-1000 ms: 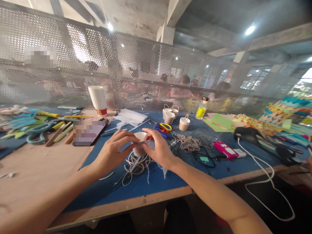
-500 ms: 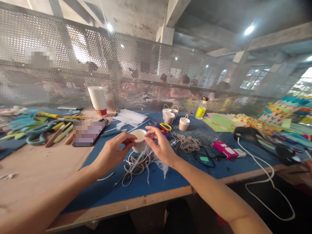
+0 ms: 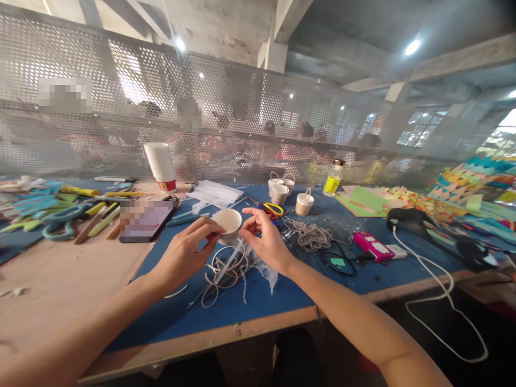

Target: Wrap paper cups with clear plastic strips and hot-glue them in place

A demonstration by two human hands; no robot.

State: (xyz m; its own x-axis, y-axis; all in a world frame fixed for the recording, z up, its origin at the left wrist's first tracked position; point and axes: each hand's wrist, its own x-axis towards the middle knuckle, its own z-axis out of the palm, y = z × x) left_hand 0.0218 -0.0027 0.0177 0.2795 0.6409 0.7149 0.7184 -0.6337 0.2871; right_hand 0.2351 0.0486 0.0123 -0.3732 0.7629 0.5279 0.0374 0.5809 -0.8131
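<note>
A small white paper cup (image 3: 228, 221) is tilted slightly toward me above the blue mat, its inside showing. My left hand (image 3: 189, 244) is closed on it, thumb and fingers pinching the left side near the rim. At the cup's right side is my right hand (image 3: 264, 239), with index finger raised apart from the thumb. The thumb tip is close to the cup wall; whether it touches, I cannot tell. Below the cup lie loops of pale cord (image 3: 217, 277), a translucent strip (image 3: 229, 264) and frayed white netting (image 3: 269, 277).
Behind stand small cups with cord handles (image 3: 305, 203), yellow-handled scissors (image 3: 274, 209) and a bottle (image 3: 332, 180). Left are a phone (image 3: 151, 221), stacked paper cups (image 3: 160, 164) and blue scissors (image 3: 64, 220). A cord bundle (image 3: 312, 235) and pink device (image 3: 373, 247) lie right.
The cup has shifted slightly left and tips more toward me. My right fingers have moved a little away from its rim. My left hand keeps its pinch.
</note>
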